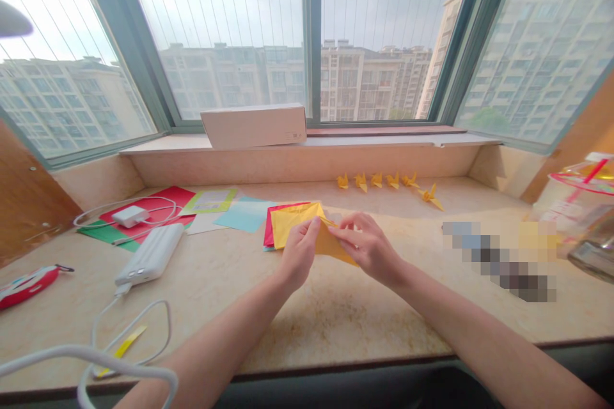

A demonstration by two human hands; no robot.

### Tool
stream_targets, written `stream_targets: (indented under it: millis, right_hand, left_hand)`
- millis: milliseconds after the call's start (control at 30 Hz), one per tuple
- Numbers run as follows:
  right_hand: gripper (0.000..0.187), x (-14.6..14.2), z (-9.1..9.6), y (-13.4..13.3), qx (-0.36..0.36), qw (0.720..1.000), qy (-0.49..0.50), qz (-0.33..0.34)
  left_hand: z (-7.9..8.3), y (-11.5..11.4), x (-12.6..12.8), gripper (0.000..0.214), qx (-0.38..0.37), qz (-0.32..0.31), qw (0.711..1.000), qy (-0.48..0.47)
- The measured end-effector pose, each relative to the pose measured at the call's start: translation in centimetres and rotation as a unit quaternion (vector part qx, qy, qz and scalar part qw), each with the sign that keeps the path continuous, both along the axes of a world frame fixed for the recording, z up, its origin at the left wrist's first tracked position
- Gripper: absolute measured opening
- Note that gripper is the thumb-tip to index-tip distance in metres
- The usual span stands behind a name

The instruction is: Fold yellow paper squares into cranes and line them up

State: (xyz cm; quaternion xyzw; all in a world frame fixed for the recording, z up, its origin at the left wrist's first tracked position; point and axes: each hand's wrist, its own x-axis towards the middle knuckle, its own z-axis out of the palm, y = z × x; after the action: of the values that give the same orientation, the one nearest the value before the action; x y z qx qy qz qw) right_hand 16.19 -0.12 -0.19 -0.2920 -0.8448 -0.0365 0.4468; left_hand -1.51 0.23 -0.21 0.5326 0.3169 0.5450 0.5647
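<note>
My left hand (301,250) is closed, thumb uppermost, pinching yellow origami paper (341,248) at about the middle of the counter. On the right, the fingertips of my right hand (368,246) pinch the same sheet near its upper fold. The paper is partly folded, with creased layers between the two hands; my fingers hide some of it. Just behind my left hand lie more yellow paper (288,220) and a red sheet (268,230). Where the held paper ends and the yellow paper behind it begins is hard to see. Several yellow paper cranes (377,180) stand farther back to the right.
At left are a white power bank (152,254), a charger (130,216) with cable, coloured sheets (247,214) and a red object (33,284). A drink cup (575,204) stands at right beside a pixelated area. A white box (254,126) rests on the window ledge.
</note>
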Motion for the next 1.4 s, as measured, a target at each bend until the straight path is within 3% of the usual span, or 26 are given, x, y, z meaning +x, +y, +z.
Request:
stream_targets:
  millis: [233, 400, 500, 600, 700, 800, 933, 1067, 1200, 1267, 1400]
  right_hand:
    - [0.029, -0.1, 0.5, -0.4, -0.007, 0.999, -0.044, -0.003]
    - [0.022, -0.5, 0.2, 0.1, -0.122, 0.987, 0.098, 0.035]
    - [0.016, -0.7, -0.2, 0.7, -0.204, 0.960, 0.191, 0.026]
    - [0.028, -0.6, -0.5, 1.4, -0.280, 0.922, 0.265, 0.034]
    - [0.035, 0.0, -0.2, 1.9, -0.304, 0.903, 0.297, 0.058]
    - [0.033, 1.2, 0.7, 2.0, -0.304, 0.916, 0.259, 0.038]
    - [0.020, 2.5, 1.5, 1.7, -0.303, 0.940, 0.158, -0.001]
    - [0.018, 2.6, 1.4, 1.6, -0.284, 0.952, 0.111, 0.018]
    - [0.011, 2.5, 1.4, 1.6, -0.138, 0.986, 0.080, -0.041]
    - [0.020, 2.6, 1.6, 1.4, -0.056, 0.995, 0.050, -0.061]
    - [0.035, 2.5, 2.0, 0.6, 0.003, 0.999, -0.048, -0.017]
  left_hand:
    - [-0.3, 0.4, -0.3, 0.045, 0.032, 0.041, 0.997, 0.050]
    - [-0.2, 0.7, -0.6, 0.041, 0.050, 0.063, 0.996, 0.031]
    - [-0.2, 0.7, -0.4, 0.038, 0.044, 0.056, 0.997, 0.005]
    - [-0.1, 0.5, -0.2, 0.035, 0.020, 0.061, 0.998, 0.007]
    - [0.1, 0.3, -0.2, 0.032, 0.018, 0.065, 0.997, 0.040]
    - [0.2, 0.3, -0.4, 0.032, 0.035, 0.049, 0.995, 0.080]
    - [0.2, 0.1, -0.6, 0.031, 0.038, 0.012, 0.987, 0.157]
    - [0.2, -0.3, -0.5, 0.037, 0.026, -0.030, 0.980, 0.195]
    - [0.5, -0.2, -0.5, 0.037, 0.001, -0.069, 0.985, 0.155]
    - [0.6, -0.1, -0.6, 0.037, -0.033, -0.056, 0.992, 0.110]
    - [0.8, 0.2, -0.7, 0.035, -0.068, -0.040, 0.997, 0.009]
